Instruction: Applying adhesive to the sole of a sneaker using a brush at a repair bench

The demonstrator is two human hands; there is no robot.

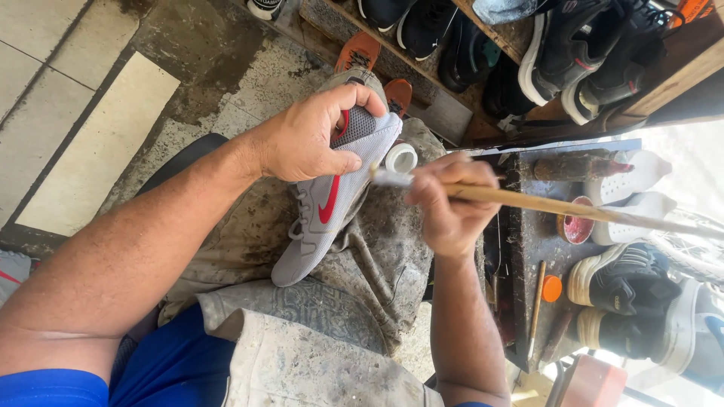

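- Left hand (305, 139) clamped around heel end of grey sneaker (332, 203), thumb along the side, fingers curled over the collar.
- Grey sneaker with red side mark and red inner lining, resting on the lap over a stained grey apron (377, 264), toe pointing toward the body.
- Right hand (449, 203) gripping a long wooden-handled brush (543, 203), fingers closed round the stick near the head.
- Brush tip, pale bristles, touching the sneaker's heel edge just beside the left thumb.
- Small white cap or pot (401, 157) just beside the heel, above the brush tip; which it is, cannot tell.
- Blue shorts (177, 365) showing under the apron.
- Dark grimy workbench (532, 241) to the right, holding a small bowl of red paint (578, 224), an orange lid (552, 288) and a thin stick (537, 301).
- White shoes (630, 192) at the far end of the bench, black sneakers with white soles (626, 298) beside it.
- Wooden rack (679, 79) along the top with dark sneakers (581, 49); orange soles (360, 51) beyond the left hand.
- Tiled floor (90, 136) at left.
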